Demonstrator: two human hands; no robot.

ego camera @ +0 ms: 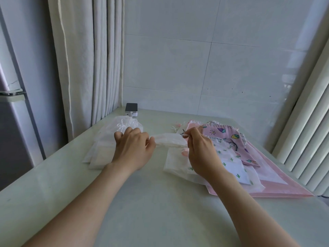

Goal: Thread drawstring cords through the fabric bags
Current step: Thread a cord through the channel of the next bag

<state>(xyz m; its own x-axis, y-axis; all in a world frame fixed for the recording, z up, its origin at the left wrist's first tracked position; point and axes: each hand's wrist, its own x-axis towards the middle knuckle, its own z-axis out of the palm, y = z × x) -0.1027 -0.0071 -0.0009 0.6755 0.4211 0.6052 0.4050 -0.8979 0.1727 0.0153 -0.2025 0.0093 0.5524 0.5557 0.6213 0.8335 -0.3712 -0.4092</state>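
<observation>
A sheer white fabric bag (175,161) hangs between my two hands above the pale table (151,202). My left hand (132,148) pinches the left end of the bag's bunched top edge (168,140). My right hand (200,150) pinches the right end of that edge, fingertips closed on what looks like a thin cord end or threader; it is too small to tell which. The bag's lower part drapes down onto the table.
A stack of white sheer bags (114,139) lies behind my left hand. To the right lies a pile of printed bags (236,150), pink, purple and cactus-patterned, on pink sheets (277,186). A small dark-topped device (131,109) sits at the back by the curtain (92,59).
</observation>
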